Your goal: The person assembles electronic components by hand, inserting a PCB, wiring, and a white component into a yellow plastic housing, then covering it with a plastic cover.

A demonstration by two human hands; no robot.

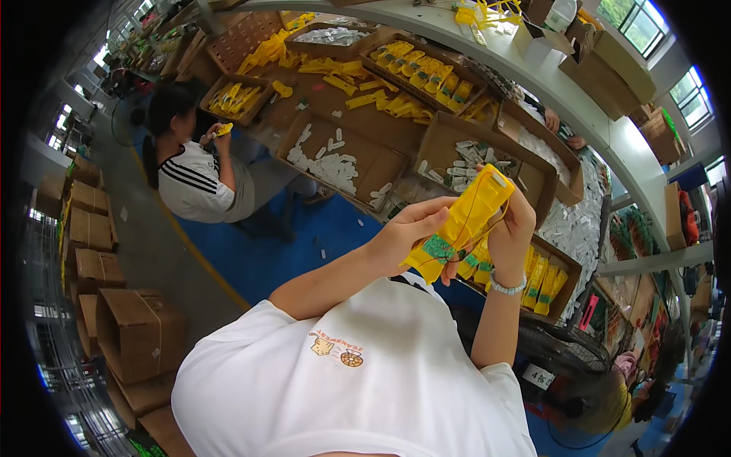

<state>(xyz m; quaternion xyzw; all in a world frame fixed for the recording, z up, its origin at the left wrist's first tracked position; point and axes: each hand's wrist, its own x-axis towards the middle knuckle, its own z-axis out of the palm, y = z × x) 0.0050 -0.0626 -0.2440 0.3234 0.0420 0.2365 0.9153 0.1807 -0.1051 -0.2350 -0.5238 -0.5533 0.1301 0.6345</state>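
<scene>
Between my two hands, in front of my chest, is a long yellow plastic housing (474,209), tilted with its upper end to the right. A green circuit board (438,247) sits near its lower end, and thin dark wires run along it. My left hand (411,231) grips the left side, thumb on the edge and other fingers partly hidden behind. From the right, my right hand (512,238) closes round the housing's side, with some fingertips showing below it. Directly beyond them is a cardboard tray (533,177) holding small white-and-green parts (466,160).
A tray of yellow housings (544,283) lies beside my right forearm. Another cardboard tray (388,164) holds white pieces. Yellow parts (373,99) cover the table beyond. A co-worker (202,164) sits at left; another person's hands (560,126) show far right. A fan (575,346) stands lower right.
</scene>
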